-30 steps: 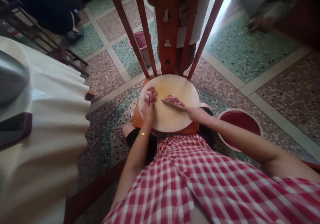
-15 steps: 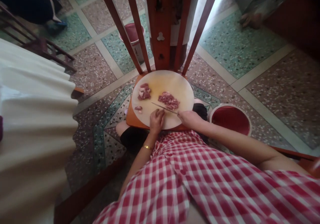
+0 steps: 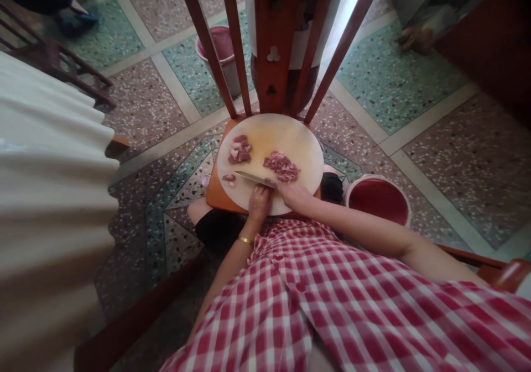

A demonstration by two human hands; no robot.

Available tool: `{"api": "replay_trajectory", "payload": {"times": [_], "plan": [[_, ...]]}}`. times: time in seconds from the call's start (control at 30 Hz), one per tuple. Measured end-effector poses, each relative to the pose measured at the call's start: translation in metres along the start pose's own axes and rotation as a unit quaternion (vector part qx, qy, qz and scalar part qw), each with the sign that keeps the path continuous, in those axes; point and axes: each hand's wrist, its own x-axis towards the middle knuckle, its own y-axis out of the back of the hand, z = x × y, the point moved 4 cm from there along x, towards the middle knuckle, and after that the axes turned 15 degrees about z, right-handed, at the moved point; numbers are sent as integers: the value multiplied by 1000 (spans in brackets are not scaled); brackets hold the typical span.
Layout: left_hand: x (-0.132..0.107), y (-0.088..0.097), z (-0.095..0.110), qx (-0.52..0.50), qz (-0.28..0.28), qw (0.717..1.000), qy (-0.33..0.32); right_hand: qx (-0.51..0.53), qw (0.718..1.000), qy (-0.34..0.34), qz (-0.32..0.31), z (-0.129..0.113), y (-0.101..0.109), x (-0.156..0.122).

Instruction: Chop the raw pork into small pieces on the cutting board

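Observation:
A round white cutting board [image 3: 290,131] lies on the seat of a wooden chair [image 3: 213,187]. My right hand [image 3: 294,196] is closed round the handle of a knife [image 3: 251,178], whose blade points left across the board. Just below the blade, my left hand [image 3: 259,202] rests on the board with its fingers curled; whatever is under them is hidden. A pile of finely cut meat [image 3: 282,166] sits beyond the knife. Larger meat chunks [image 3: 239,150] lie at the board's left, and a small meat piece [image 3: 229,179] is near the blade's tip.
A red-lined bucket [image 3: 378,200] stands on the floor right of the chair, and another bucket [image 3: 222,51] is behind it. The slatted chair back rises beyond the board. A pale tablecloth [image 3: 50,195] hangs at left. Another person's foot [image 3: 81,15] shows at upper left.
The knife and my right hand have moved left, so the blade now crosses just above my left fingers. The view has shifted slightly. The meat piles look the same.

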Motion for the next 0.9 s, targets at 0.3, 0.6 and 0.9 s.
{"api": "replay_trajectory", "payload": {"times": [0.3, 0.6, 0.9], "plan": [[3, 9, 4, -7, 38, 999, 7, -27, 998, -34, -42, 40, 0, -29], [2, 7, 5, 2, 31, 1000, -7, -30, 998, -3, -49, 22, 0, -29], [-1, 2, 0, 38, 23, 999, -13, 3, 998, 63, 24, 1, -5, 7]]}}
